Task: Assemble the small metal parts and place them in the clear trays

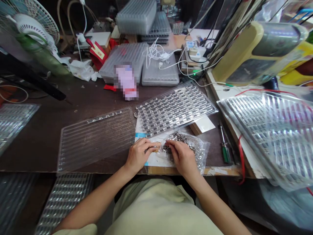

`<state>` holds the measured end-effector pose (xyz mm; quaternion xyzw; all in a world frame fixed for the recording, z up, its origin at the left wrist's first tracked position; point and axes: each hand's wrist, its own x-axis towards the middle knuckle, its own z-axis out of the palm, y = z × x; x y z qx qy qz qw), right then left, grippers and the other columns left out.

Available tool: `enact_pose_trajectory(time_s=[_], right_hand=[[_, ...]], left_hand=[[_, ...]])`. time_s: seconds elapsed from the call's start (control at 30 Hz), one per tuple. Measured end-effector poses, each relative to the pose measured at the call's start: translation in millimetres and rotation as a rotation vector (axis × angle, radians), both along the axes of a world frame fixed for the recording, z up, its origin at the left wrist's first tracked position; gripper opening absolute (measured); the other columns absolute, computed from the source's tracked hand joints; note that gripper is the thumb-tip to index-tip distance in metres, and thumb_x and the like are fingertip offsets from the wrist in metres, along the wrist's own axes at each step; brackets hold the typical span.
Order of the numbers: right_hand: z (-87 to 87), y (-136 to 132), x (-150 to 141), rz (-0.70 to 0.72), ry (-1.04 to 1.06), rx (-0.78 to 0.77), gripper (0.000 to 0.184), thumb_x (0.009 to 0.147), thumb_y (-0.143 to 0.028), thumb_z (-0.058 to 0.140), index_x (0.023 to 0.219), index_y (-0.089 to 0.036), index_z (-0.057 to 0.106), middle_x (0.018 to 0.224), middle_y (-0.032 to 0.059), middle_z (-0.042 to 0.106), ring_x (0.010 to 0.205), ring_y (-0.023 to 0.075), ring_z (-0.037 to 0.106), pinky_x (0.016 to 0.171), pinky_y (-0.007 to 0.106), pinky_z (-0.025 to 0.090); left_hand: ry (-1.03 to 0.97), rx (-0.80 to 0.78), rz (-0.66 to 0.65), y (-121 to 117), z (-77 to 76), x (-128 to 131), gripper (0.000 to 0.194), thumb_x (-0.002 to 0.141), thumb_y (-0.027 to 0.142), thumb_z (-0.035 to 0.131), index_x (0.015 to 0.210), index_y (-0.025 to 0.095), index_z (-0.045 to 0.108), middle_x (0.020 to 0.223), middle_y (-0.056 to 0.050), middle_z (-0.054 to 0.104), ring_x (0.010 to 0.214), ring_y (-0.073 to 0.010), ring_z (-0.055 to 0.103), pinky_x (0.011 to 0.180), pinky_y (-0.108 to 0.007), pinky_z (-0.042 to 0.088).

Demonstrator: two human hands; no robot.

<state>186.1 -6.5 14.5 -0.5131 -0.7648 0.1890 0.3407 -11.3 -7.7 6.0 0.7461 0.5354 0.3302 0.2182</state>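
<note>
Clutter crowds the back of the dark work surface (41, 143): a pedestal fan (31, 29) at the far left, stacks of clear plastic trays (135, 16), a tangle of white cables (156, 54), and a blurred object (126, 81) you can't make out. Nearer you, the step in hand looks like picking small metal connectors from a clear plastic bag (189, 147) and seating them in trays. Your left hand (139, 156) has its grip closed, thumb and fingers pinching what seems to be one small metal connector (154, 148), though it is too small to read clearly. Your right hand (183, 157) is loosely curled, its fingertips (168, 147) down in the heap of connectors (178, 138) inside the bag; whether that grip has taken a piece can't be told. The pinched piece calls for a free slot next: the open tray (95, 143) left of your hands holds only a short row of connectors (104, 117) along its far edge, the rest unfilled. Beside it, a second tray (176, 109) sits full, row upon row, and more loaded trays (266, 137) lie stacked at the right.
</note>
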Motion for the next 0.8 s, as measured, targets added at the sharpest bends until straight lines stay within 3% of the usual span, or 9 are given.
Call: enact_pose_trajectory(time_s=[0.13,0.23,0.63,0.8], right_hand=[[-1.8,4.2,-18.5,-0.021,-0.055,0.002,0.011,0.090,-0.027,0.056,0.087,-0.023,0.066,0.088,0.0002,0.071,0.085,0.0157,0.061,0.079,0.033,0.040],[-4.4,6.1,-33.5,-0.012,-0.119,0.029,0.009,0.087,-0.032,0.062,0.085,-0.027,0.070,0.095,-0.0009,0.071,0.092,0.0177,0.056,0.081,0.035,0.035],[-8.1,2.2,-41.3,-0.006,-0.209,0.027,0.014,0.088,-0.031,0.060,0.095,-0.033,0.072,0.095,0.0015,0.066,0.089,0.0177,0.050,0.078,0.035,0.033],[-6.1,-0.1,-21.6,-0.021,-0.260,0.057,0.024,0.089,-0.030,0.058,0.112,-0.031,0.066,0.109,0.0034,0.065,0.097,0.0212,0.050,0.080,0.036,0.035]], left_hand=[[-0.124,0.005,0.060,-0.9,-2.0,-3.5,0.013,0.085,0.025,0.061,0.093,0.025,0.071,0.087,-0.005,0.067,0.082,-0.0167,0.063,0.072,-0.028,0.051],[-0.193,0.005,0.135,-1.1,-4.5,-6.7,0.011,0.084,0.025,0.062,0.091,0.022,0.070,0.090,-0.005,0.066,0.082,-0.0165,0.064,0.070,-0.027,0.052],[-0.176,-0.027,0.140,-0.3,-3.2,-6.0,0.011,0.085,0.027,0.060,0.090,0.022,0.069,0.089,-0.006,0.066,0.082,-0.0166,0.065,0.067,-0.026,0.054],[-0.212,-0.053,0.153,-0.1,-1.7,-6.1,0.010,0.084,0.026,0.061,0.089,0.022,0.069,0.089,-0.005,0.066,0.081,-0.0159,0.065,0.066,-0.025,0.054]])
